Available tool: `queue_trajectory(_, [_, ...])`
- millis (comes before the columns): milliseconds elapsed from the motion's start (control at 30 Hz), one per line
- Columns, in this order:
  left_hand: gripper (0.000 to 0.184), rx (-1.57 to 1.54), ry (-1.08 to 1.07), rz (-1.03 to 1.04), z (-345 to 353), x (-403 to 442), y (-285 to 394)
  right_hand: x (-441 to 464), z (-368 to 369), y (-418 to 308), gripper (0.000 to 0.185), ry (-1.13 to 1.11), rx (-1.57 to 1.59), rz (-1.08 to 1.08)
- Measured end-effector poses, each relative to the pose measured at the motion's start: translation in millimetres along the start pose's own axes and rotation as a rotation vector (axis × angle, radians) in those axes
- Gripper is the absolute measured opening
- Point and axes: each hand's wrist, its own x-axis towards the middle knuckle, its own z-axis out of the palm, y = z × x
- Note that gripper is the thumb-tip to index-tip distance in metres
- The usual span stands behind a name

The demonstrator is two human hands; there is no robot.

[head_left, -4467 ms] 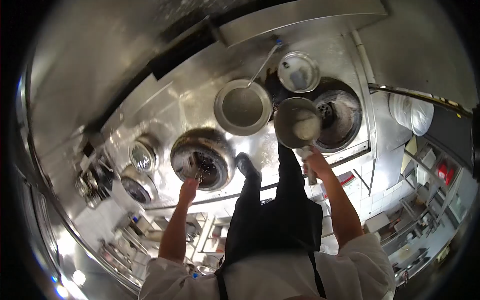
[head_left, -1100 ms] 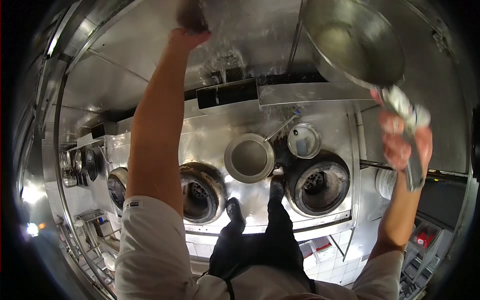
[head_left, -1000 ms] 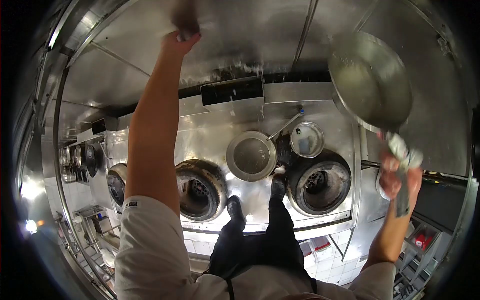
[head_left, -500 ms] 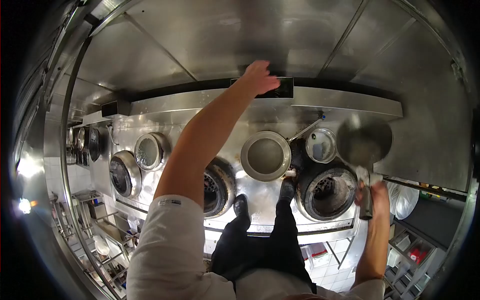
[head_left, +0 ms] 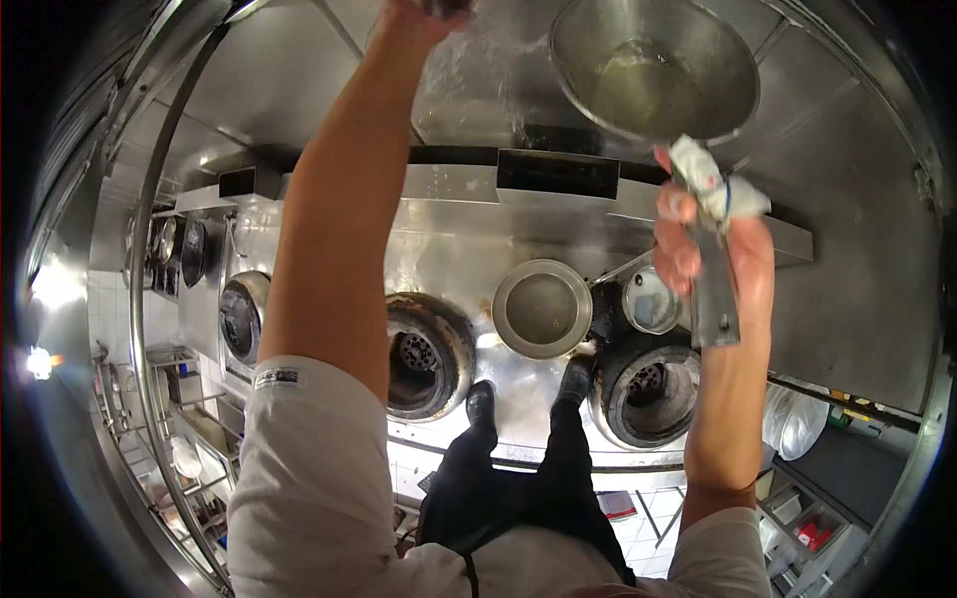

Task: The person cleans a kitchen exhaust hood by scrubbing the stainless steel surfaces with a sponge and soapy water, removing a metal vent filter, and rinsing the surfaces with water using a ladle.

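High in the view, my left hand is closed around a dark object, cut off by the top edge. Splashed liquid shows on the steel wall beside it. My right hand grips the long metal handle of a deep pan, raised at the upper right. A white cloth is wrapped around the handle near the pan. Some pale, cloudy liquid shows in the pan, which is tilted with its inside facing me. Below, a round metal pot sits on the steel counter between two burners.
The left burner and right burner are dark, ringed openings. A small round container stands behind the right one. A black rectangular slot lies along the wall's base. My feet are on the counter's near part.
My left hand has moved up and left, away from the black slot, and now holds a dark object. My right hand has lifted the pan higher and nearer to the camera.
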Motion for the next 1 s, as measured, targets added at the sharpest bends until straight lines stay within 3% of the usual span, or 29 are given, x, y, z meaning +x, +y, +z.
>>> queue_trajectory(33, [0.078, 0.196, -0.217, 0.191, -59, 34, 10, -9, -8, 9, 0.061, -0.046, 0.048, 0.033])
queue_trajectory(100, [0.081, 0.193, -0.067, 0.120, -110, -2, 13, -30, -22, 25, 0.070, -0.059, 0.140, 0.149])
queue_trajectory(133, [0.081, 0.275, 0.020, 0.085, -137, -28, 16, -46, -32, 37, 0.064, 0.006, 0.184, 0.164])
queue_trajectory(167, [0.073, 0.308, 0.146, 0.043, -146, -66, 13, -54, -51, 46, 0.055, -0.071, 0.244, 0.283])
queue_trajectory(200, [0.064, 0.310, 0.267, 0.003, -162, -109, 4, -75, -65, 53, 0.031, 0.130, 0.219, 0.412])
queue_trajectory(233, [0.056, 0.282, 0.358, -0.044, -192, -141, -8, -92, -71, 66, 0.026, 0.242, 0.322, 0.473])
queue_trajectory(267, [0.047, 0.260, 0.438, -0.073, -221, -174, -24, -113, -77, 81, 0.028, 0.351, 0.323, 0.471])
queue_trajectory(300, [0.049, 0.048, 0.674, -0.255, -272, -190, -45, -135, -83, 96, 0.031, 0.461, 0.321, 0.466])
queue_trajectory(367, [0.047, 0.017, 0.768, -0.385, -328, -250, -97, -157, -66, 117, 0.039, 0.468, 0.074, 0.386])
queue_trajectory(400, [0.046, 0.002, 0.788, -0.456, -343, -278, -124, -162, -55, 129, 0.042, 0.622, -0.047, 0.381])
queue_trajectory(533, [0.044, 0.095, 0.628, -0.785, -327, -343, -196, -166, -74, 185, 0.039, 0.502, -0.142, 0.414])
queue_trajectory(567, [0.044, 0.046, 0.204, -0.714, -363, -345, -224, -160, -72, 198, 0.038, 0.487, -0.150, 0.409])
queue_trajectory(633, [0.040, 0.041, 0.091, -0.667, -345, -354, -236, -139, -66, 225, 0.036, 0.544, -0.278, 0.366])
queue_trajectory(667, [0.037, 0.083, 0.394, -0.704, -287, -359, -217, -123, -62, 236, 0.034, 0.569, -0.343, 0.340])
queue_trajectory(867, [0.032, 0.337, 0.160, -0.659, -330, -428, -210, 12, -36, 297, 0.037, 0.513, -1.031, 0.217])
queue_trajectory(933, [0.032, 0.606, 0.344, -0.687, -350, -479, -192, 59, -56, 332, 0.048, 0.517, -1.465, 0.131])
queue_trajectory(1000, [0.033, 0.894, 0.365, -0.593, -437, -545, -214, 107, -36, 353, 0.058, 0.508, -1.692, 0.192])
